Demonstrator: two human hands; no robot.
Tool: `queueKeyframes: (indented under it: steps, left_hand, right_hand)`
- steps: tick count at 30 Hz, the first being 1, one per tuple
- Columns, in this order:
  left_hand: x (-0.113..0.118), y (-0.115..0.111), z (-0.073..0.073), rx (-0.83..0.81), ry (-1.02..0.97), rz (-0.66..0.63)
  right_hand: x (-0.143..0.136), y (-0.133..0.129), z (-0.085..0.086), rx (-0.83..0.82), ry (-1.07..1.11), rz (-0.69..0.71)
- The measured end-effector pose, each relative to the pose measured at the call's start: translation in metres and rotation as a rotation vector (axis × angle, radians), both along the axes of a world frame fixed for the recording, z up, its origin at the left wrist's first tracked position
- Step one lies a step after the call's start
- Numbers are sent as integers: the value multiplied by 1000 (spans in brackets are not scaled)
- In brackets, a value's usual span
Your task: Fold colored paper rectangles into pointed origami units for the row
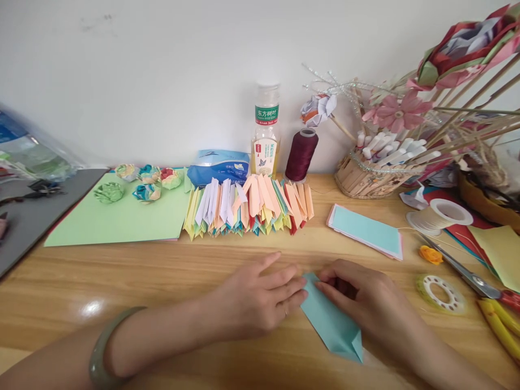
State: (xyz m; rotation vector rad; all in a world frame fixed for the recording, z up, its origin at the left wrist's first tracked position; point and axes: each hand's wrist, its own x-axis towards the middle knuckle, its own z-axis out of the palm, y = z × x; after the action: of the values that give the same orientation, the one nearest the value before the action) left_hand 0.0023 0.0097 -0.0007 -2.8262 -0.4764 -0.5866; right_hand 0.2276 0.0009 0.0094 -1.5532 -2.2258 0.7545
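Observation:
A teal sheet of paper, folded at its corners, lies slantwise on the wooden table between my hands. My right hand pinches its upper right edge between thumb and fingers. Spread over the table, the fingers of my left hand reach to the paper's upper left edge, and their tips touch it. A ring and a green bangle are on the left hand and wrist. Beyond the hands stands a long row of folded paper pieces in several colours. To the right lies a stack of cut paper strips, light blue on top.
Paper flowers sit on green sheets at the left. A tissue pack, a bottle, maroon thread and a basket of pens line the wall. Scissors, tape and a spool lie right.

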Motion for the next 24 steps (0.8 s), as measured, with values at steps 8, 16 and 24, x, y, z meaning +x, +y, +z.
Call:
queueKeyframes:
  steps: [8, 16, 24]
  left_hand:
    - [7, -12, 0, 112, 35, 72]
    - [11, -21, -7, 187, 31, 143]
    - [7, -18, -3, 190, 77, 99]
  right_hand:
    - [-1, -3, -1, 54, -2, 28]
    - [-4, -4, 1, 110, -25, 46]
    - [0, 2, -4, 260, 31, 163]
